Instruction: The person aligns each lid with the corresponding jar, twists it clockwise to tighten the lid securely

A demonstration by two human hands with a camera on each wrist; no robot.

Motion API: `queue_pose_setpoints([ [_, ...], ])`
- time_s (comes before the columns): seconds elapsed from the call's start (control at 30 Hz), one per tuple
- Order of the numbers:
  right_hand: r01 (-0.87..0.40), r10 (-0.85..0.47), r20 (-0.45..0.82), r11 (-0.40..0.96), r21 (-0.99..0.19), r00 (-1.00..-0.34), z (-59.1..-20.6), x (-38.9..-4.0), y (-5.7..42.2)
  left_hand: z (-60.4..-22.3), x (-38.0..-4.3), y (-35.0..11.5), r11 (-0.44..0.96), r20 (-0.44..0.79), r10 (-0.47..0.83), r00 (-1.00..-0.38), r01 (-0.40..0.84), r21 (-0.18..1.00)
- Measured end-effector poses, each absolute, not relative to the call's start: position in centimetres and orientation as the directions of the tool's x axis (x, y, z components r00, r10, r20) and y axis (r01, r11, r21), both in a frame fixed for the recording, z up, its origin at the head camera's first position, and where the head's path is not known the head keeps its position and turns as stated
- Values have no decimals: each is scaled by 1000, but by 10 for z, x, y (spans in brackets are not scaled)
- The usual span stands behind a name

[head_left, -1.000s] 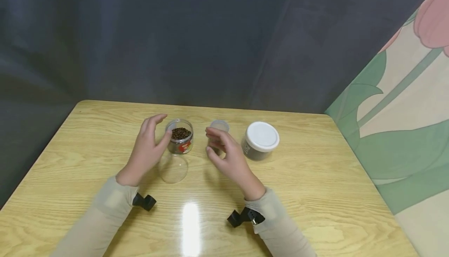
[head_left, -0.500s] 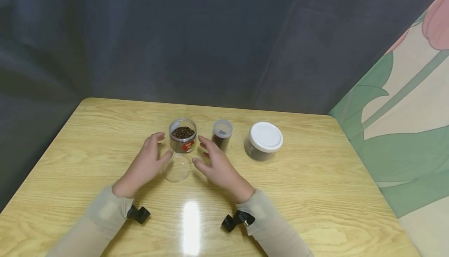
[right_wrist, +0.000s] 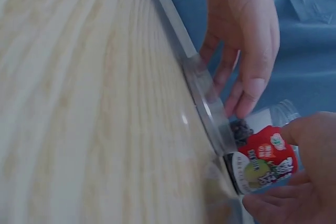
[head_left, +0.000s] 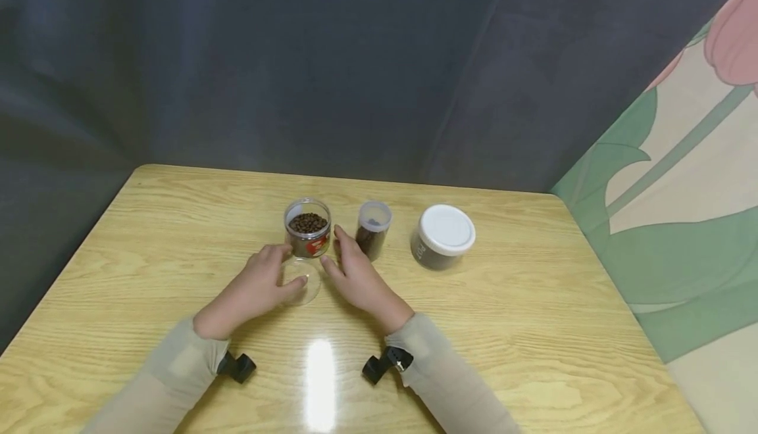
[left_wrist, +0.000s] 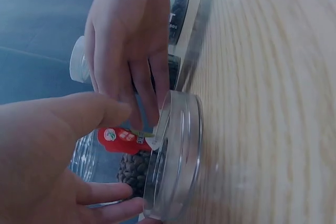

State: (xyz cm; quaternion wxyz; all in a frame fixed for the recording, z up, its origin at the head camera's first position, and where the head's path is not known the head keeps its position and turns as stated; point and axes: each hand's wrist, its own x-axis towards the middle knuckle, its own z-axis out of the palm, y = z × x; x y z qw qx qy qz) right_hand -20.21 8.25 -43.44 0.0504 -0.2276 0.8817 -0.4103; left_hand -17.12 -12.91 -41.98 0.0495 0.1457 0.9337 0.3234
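In the head view a clear round lid (head_left: 310, 287) lies on the table in front of a clear jar (head_left: 308, 227) of dark brown beans with a red label. My left hand (head_left: 254, 289) hovers at the lid's left side, thumb over it and fingers by its rim. The left wrist view shows fingertips close to the lid (left_wrist: 178, 156); whether they touch cannot be told. My right hand (head_left: 361, 283) is at the jar's right front with extended fingers. In the right wrist view its thumb overlaps the jar's label (right_wrist: 268, 158); contact is unclear.
A narrow clear container (head_left: 373, 233) with dark contents stands right of the jar. Farther right is a dark tub with a white lid (head_left: 447, 229). A dark curtain (head_left: 355, 72) hangs behind the wooden table (head_left: 533, 315), and a flower-patterned panel (head_left: 699, 223) borders the right.
My left hand has come down and nearer, from beside the jar to the lid. The right hand has moved left, away from the narrow container toward the jar. The containers and lid stay in place.
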Motion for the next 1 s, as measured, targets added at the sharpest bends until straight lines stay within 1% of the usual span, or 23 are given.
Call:
queue_pose_setpoints([
  [0.23, -328, -402, 98, 557, -763, -910, -443, -206, 77, -421, -168, -122, 781, -17, 347, -938, 279, 558],
  [0.47, -273, -361, 88, 502, -821, -928, -445, -211, 71, -422, -164, -119, 813, 2, 362, -932, 317, 489],
  [0.77, -265, -345, 104, 459, -848, -933, -446, -216, 66, -419, -160, -119, 823, -3, 361, -932, 317, 471],
  [1.0, -301, -351, 146, 444, -844, -925, -447, -219, 64, -414, -163, -123, 819, 4, 385, -923, 344, 460],
])
